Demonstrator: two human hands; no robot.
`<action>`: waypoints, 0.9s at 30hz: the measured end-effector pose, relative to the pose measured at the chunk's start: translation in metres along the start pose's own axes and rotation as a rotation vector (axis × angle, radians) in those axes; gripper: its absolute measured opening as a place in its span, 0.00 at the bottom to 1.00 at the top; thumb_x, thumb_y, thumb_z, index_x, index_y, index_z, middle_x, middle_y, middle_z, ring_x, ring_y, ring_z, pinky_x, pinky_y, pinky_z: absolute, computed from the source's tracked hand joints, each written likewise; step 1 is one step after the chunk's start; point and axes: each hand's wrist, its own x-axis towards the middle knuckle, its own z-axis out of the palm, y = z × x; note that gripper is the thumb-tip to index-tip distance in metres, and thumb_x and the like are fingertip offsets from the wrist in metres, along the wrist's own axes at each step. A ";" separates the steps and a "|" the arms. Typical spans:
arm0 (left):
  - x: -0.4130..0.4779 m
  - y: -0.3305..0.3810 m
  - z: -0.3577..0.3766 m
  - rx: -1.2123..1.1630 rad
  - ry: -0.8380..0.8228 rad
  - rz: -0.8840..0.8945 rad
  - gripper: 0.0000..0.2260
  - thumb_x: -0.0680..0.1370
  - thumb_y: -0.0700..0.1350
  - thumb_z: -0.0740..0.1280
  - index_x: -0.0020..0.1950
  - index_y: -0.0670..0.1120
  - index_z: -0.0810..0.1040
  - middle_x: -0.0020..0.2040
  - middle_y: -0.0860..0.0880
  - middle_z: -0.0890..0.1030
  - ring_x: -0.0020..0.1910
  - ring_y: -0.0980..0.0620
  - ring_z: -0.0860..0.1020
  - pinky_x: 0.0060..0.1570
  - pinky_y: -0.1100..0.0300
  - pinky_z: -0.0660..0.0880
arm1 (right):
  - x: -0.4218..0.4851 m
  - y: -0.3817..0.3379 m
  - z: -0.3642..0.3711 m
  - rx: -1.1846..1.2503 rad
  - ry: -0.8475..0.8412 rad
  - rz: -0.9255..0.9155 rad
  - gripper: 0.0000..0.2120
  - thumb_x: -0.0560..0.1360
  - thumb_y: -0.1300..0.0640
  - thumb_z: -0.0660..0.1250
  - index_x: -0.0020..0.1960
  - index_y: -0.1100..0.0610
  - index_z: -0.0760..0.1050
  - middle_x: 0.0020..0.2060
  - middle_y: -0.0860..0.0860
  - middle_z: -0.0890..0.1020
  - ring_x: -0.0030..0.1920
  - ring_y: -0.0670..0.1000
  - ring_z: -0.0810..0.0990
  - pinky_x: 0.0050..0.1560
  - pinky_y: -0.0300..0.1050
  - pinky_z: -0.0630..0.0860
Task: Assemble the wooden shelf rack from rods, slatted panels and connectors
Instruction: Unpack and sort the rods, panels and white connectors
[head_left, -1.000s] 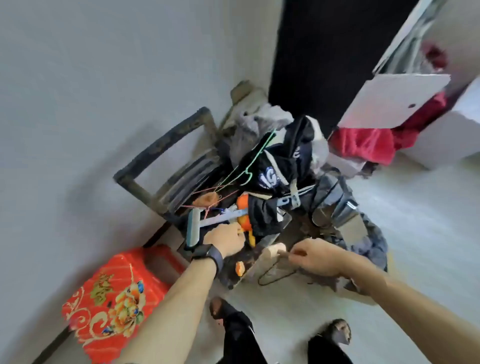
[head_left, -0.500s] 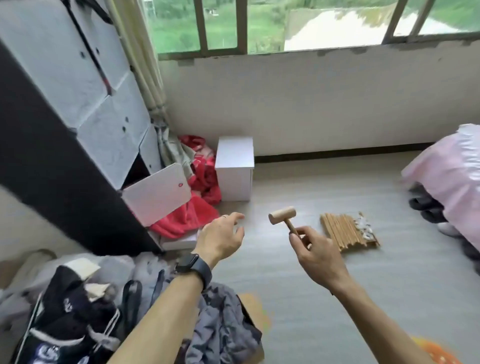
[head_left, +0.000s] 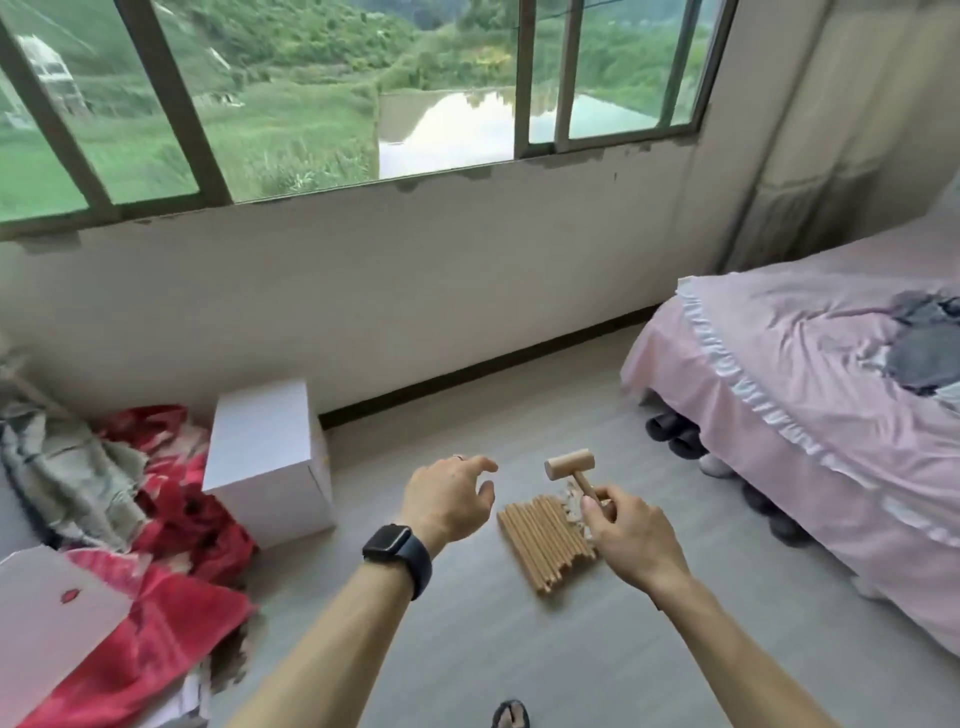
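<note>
At the near left edge a white board (head_left: 47, 623) lies tilted over a crumpled red cloth (head_left: 171, 613), and a grey-green cloth (head_left: 62, 467) is heaped beyond it against the wall. Just right of the red cloth a closed white box (head_left: 265, 467) stands on the floor (head_left: 467, 649), near the wall under the wide window (head_left: 291, 104).

The left hand (head_left: 447, 501), with a dark watch (head_left: 397, 551) on its wrist, hovers above the floor between the box and the rods. Its fingers are loosely curled and apart, and it holds nothing.

The rods (head_left: 540, 540) lie on the floor in a flat bundle, side by side, in the middle of the scene between the two hands. Small pale parts (head_left: 571, 506) sit at the far end of the bundle; they are too blurred to tell what they are.

The right hand (head_left: 634, 540) is held over the right edge of the bundle and pinches the handle of a small wooden mallet (head_left: 569, 465) between thumb and fingers. The mallet's head points up and to the far left, clear of the rods.

At the near edge of the floor a dark sandal (head_left: 511, 714) shows. Further right, dark shoes (head_left: 675, 431) sit half under a bed (head_left: 831, 364) with a pink frilled cover, which fills the right side.
</note>
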 end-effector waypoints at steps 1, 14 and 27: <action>0.028 0.007 0.002 0.007 -0.028 0.010 0.16 0.83 0.54 0.58 0.71 0.58 0.73 0.67 0.53 0.78 0.63 0.50 0.77 0.64 0.52 0.73 | 0.021 0.008 -0.008 -0.005 -0.005 0.025 0.09 0.81 0.45 0.61 0.51 0.47 0.78 0.39 0.44 0.83 0.46 0.54 0.81 0.46 0.49 0.74; 0.295 0.123 0.097 0.004 -0.365 0.030 0.16 0.82 0.52 0.58 0.67 0.56 0.77 0.64 0.52 0.81 0.61 0.48 0.79 0.57 0.54 0.77 | 0.223 0.164 -0.104 -0.038 -0.082 0.351 0.11 0.82 0.46 0.60 0.46 0.50 0.75 0.37 0.45 0.80 0.44 0.54 0.78 0.43 0.49 0.71; 0.458 0.177 0.249 -0.127 -0.428 -0.424 0.17 0.82 0.52 0.56 0.68 0.56 0.76 0.65 0.51 0.79 0.63 0.47 0.77 0.60 0.52 0.75 | 0.481 0.328 -0.100 -0.265 -0.488 0.314 0.10 0.81 0.52 0.56 0.58 0.49 0.74 0.51 0.52 0.83 0.55 0.59 0.79 0.52 0.50 0.74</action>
